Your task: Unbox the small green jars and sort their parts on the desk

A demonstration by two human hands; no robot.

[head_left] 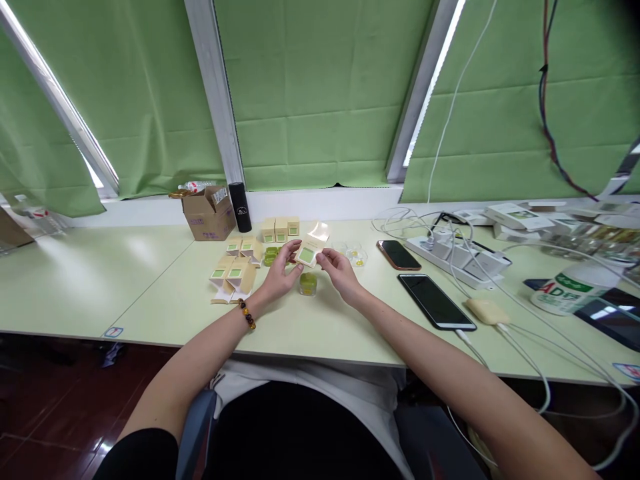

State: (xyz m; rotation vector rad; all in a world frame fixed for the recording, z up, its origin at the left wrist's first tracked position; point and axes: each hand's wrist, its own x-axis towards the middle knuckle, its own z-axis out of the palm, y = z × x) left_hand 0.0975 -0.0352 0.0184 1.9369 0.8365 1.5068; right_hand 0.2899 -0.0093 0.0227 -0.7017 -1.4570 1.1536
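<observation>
A small box (306, 256) is held above the table (150, 287), in front of the person's body. Its left edge is gripped by the left hand (283, 272), whose fingers are curled, with a narrow gap seen between thumb and fingertips. Its right side is pinched by the right hand (341, 270), with thumb and forefinger brought close together; how the remaining fingers are bent cannot be told. A green panel is shown on the box, and a pale flap is seen raised behind it.

A jar (308, 285) with a green top is set on the table just below the box, between the hands. More green jars (271, 256) are placed beyond the left hand. Open boxes (234, 273) are grouped to the left, and upright boxes (280, 230) are lined up farther back. Clear pieces (356, 255) with yellow spots are laid beyond the right hand. To the right, a phone (399, 255) and a larger phone (437, 302) are laid near a power strip (450, 259).
</observation>
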